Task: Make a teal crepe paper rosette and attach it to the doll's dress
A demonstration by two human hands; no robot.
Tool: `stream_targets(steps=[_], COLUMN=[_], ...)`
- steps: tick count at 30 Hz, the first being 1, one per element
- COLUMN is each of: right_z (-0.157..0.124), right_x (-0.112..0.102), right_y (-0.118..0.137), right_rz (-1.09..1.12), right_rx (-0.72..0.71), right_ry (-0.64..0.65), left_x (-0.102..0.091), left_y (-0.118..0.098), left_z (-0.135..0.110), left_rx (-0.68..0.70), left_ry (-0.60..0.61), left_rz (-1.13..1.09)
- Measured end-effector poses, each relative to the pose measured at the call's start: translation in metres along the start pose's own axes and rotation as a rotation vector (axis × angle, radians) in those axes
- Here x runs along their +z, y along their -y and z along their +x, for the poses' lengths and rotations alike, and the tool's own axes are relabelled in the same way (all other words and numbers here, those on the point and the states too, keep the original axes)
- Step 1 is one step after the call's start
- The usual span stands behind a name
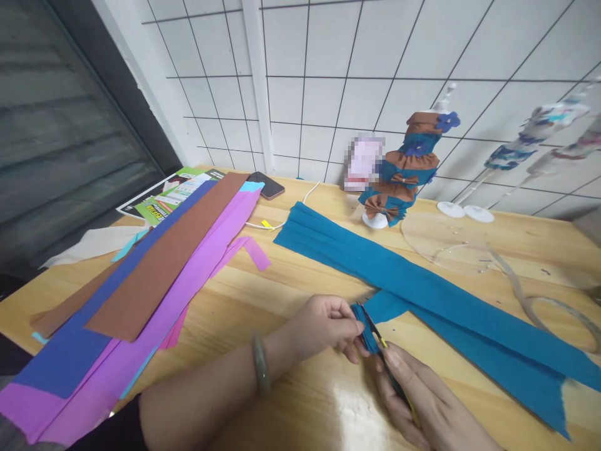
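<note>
My left hand (334, 326) pinches a small folded piece of teal crepe paper (367, 331) over the table. In my right hand (408, 388) is a pair of scissors (389, 366) with black and yellow handles, its blades lying against the edge of the folded piece. I cannot tell whether the blades have cut into it. Just behind my hands, long teal crepe paper strips (413, 279) stretch diagonally across the wood, with a short teal tail beside the folded piece.
Brown, blue and purple paper strips (164, 263) are stacked at the left. A small dress form (399, 169) in brown and teal stands at the back, near a phone (267, 185). Clear ribbon (516, 282) curls at the right. Other small dress forms (511, 150) stand behind.
</note>
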State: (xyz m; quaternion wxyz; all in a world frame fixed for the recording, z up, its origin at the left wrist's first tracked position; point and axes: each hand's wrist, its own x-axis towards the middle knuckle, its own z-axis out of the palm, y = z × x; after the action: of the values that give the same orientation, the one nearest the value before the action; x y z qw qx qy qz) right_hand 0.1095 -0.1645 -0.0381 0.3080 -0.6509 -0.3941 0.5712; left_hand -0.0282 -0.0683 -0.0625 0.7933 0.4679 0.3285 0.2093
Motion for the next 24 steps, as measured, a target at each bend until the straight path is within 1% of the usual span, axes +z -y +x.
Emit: stream_targets(steps=[7,11,15,17,22,24], right_z=[0.0032,0.0049,0.0023,0.0019,0.0050,0.0057], right_x=[-0.0032,-0.0069,-0.0038,-0.0019,-0.0034,-0.0048], right_y=[-0.0032,-0.0037,-0.0013,-0.0017,-0.0063,-0.0072], right_rz=[0.015,-0.022,-0.009,-0.007,-0.026,-0.033], right_rx=[-0.026,-0.084,-0.053,-0.035,-0.091,-0.088], right_ry=[-0.015,0.033,-0.020,-0.006,0.064,0.086], left_x=[0.0016,0.0015,0.0008,0.0006,0.0005,0.0005], left_y=[-0.0015,-0.0021,-0.0027,-0.0026,-0.0016,-0.0015], left_z=[0.0004,0.0000,-0.0008,-0.0010,-0.0008,-0.0010], left_rx=[-0.011,-0.021,-0.024,-0.020,-0.021,-0.022], left_ry=[-0.006,-0.009,0.002,0.007,0.017,0.021], left_rz=[-0.021,-0.018,-0.014,-0.014,-0.017,-0.023])
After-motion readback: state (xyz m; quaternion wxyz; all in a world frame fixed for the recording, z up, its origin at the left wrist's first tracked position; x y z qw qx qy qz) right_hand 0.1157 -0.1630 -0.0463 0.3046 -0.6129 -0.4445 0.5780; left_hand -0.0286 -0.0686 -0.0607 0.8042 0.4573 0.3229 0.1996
